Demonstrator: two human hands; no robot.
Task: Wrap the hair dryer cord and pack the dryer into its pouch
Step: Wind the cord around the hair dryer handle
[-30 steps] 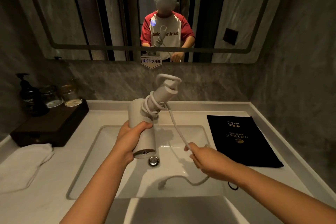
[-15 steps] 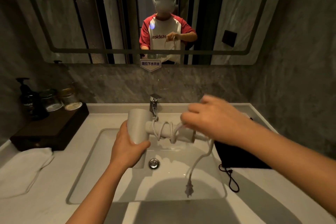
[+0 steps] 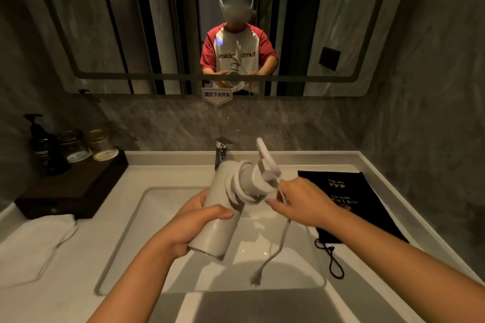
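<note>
I hold a white hair dryer over the sink. My left hand grips its barrel, and the handle points up and away from me. Several turns of white cord lie wound around the handle. My right hand pinches the cord just beside the handle's end. The loose end hangs down from that hand, with the plug dangling above the basin. The black pouch with gold lettering lies flat on the counter to the right, its drawstring trailing toward me.
The white sink basin sits below my hands, with a chrome faucet behind the dryer. At the left stand a dark wooden tray with jars and a pump bottle, and a folded white towel. A mirror hangs above.
My right hand has come down from above the handle to its right side, adding cord turns. The dryer has tilted so the handle points up again, and less cord hangs loose.
</note>
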